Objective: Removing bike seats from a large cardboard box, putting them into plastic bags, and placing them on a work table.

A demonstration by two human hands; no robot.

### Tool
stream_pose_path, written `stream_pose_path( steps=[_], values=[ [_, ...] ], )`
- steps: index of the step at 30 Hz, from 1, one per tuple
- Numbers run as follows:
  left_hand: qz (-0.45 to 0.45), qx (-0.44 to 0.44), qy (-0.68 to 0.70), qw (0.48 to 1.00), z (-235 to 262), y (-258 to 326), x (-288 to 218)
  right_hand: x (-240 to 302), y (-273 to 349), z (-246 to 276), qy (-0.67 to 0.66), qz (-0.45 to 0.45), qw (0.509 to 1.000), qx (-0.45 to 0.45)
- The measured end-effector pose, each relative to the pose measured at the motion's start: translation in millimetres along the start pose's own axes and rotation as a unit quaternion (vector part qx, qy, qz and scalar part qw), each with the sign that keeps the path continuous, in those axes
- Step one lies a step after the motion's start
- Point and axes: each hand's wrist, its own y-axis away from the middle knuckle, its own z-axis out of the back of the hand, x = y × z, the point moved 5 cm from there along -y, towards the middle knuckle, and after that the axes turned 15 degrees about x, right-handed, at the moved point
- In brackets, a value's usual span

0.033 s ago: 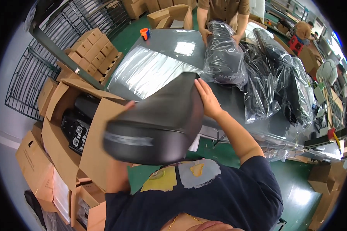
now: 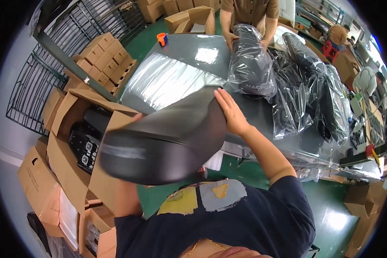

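A long black padded seat point(image 2: 167, 142), like a motorcycle saddle, is held tilted in front of my body, slightly blurred. Along its right end, my right hand point(image 2: 232, 114) presses with extended fingers. Most of my left hand point(image 2: 137, 116) is hidden behind the seat; only a fingertip shows at the far edge, so the seat is supported between both hands. Left of it stands an open cardboard box point(image 2: 69, 161) with black seats point(image 2: 88, 148) inside, one underside showing metal fittings. Across the table, a co-worker's hands grip a seat in clear plastic point(image 2: 251, 64).
The dark table point(image 2: 185, 45) carries a sheet of clear plastic point(image 2: 163, 84), an orange and blue object point(image 2: 161, 39) and several plastic-wrapped seats point(image 2: 303, 86) at right. Stacked cartons point(image 2: 101, 56) stand at the far left. More open boxes point(image 2: 45, 189) lie at lower left.
The seat in my hands has shifted left and slightly down, toward the open box, with both hands still on it. The co-worker's wrapped seat has hardly moved.
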Motion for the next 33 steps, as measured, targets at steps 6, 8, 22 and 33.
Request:
stream_pose_path(
  steps=[6,8,22,33],
  values=[
    [0.091,-0.123,-0.451,0.880,0,33,-71,74,7,69,-0.262,0.113,0.936,0.205],
    [0.119,-0.109,-0.381,0.910,2,16,-48,61,20,69,-0.373,0.057,0.898,0.228],
    [0.282,-0.206,-0.605,0.715,237,-63,160,-31,257,19,-0.671,-0.407,0.616,-0.072],
    [0.287,-0.186,-0.791,0.507,293,-94,178,-23,257,5,-0.635,-0.496,0.584,-0.095]
  ],
)
